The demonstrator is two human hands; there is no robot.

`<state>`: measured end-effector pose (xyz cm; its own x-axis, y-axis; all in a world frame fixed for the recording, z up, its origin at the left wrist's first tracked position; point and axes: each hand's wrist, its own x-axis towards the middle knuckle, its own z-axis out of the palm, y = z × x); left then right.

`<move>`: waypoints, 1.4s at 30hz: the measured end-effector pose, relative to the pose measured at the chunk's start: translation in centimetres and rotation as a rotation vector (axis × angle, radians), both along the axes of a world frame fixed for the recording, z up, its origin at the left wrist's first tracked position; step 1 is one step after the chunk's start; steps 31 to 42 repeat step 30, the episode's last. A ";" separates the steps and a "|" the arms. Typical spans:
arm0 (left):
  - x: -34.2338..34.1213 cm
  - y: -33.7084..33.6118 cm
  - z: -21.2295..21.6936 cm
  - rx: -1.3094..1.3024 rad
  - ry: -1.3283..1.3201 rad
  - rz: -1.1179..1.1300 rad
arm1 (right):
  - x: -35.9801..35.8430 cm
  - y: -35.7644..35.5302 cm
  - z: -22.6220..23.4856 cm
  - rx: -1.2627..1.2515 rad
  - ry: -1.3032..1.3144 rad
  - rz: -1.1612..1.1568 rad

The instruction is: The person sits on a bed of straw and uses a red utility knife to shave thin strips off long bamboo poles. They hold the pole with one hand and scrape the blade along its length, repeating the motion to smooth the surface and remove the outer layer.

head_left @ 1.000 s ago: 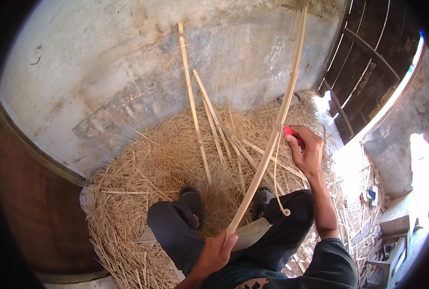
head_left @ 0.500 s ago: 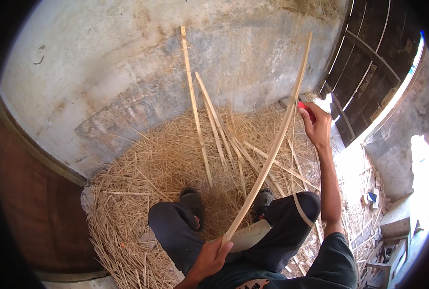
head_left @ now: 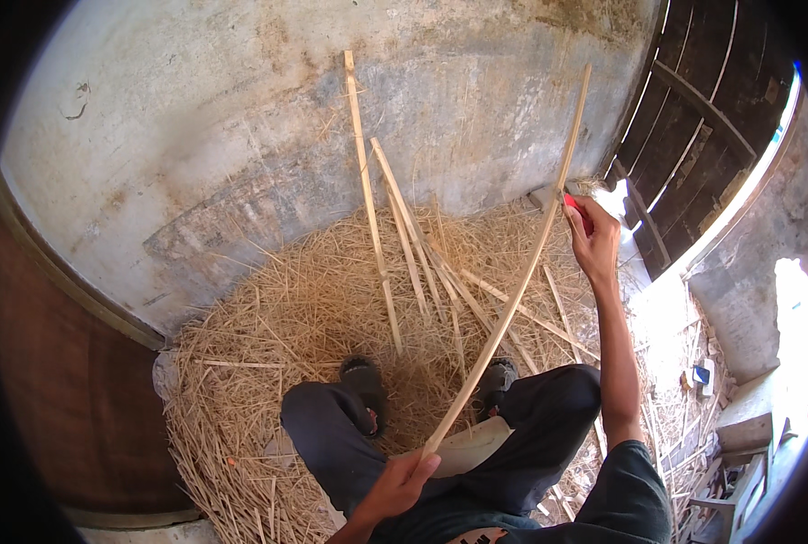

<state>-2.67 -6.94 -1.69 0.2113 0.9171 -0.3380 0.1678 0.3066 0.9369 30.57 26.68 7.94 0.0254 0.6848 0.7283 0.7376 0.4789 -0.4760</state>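
Observation:
A long pale strip [head_left: 509, 313], which looks like split bamboo, rises slantwise from my lap toward the upper right. Its lower end is gripped in my left hand [head_left: 399, 485], the thumb lying along it. Closed around a red-handled knife [head_left: 576, 211], my right hand [head_left: 597, 238] is beside the strip's upper part. The knife's blade is small and dark against the strip; whether it touches the wood I cannot tell. Under the strip's lower end, a pale curved piece [head_left: 467, 451] lies between my thighs.
Several strips [head_left: 368, 195] lean on the stained wall [head_left: 268, 118]. Shavings [head_left: 268, 326] cover the floor around my shoes [head_left: 361, 381]. A dark plank door [head_left: 694, 118] stands at right, near a blue and white object [head_left: 701, 374]; a brown panel [head_left: 68, 390] is at left.
The strip has turned about its length and now shows a narrower side. A thin curl by my right knee is gone from there. Both hands have barely moved.

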 end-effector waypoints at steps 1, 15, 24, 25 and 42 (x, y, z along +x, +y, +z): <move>0.3 0.4 1.5 0.080 0.141 0.023 | 0.0 0.0 0.1 -0.009 -0.001 -0.004; -1.2 -0.3 -3.0 -0.204 -0.341 -0.083 | 0.0 0.4 0.0 -0.083 0.066 -0.023; -0.8 0.2 -1.7 -0.025 -0.115 -0.060 | -0.3 -0.5 0.6 -0.335 0.627 0.394; -0.8 0.4 -1.1 0.037 -0.009 -0.058 | -0.5 -1.1 1.1 -0.373 0.675 0.413; 0.1 1.0 1.3 0.126 0.189 0.049 | -2.5 -4.6 0.7 -0.543 0.561 0.398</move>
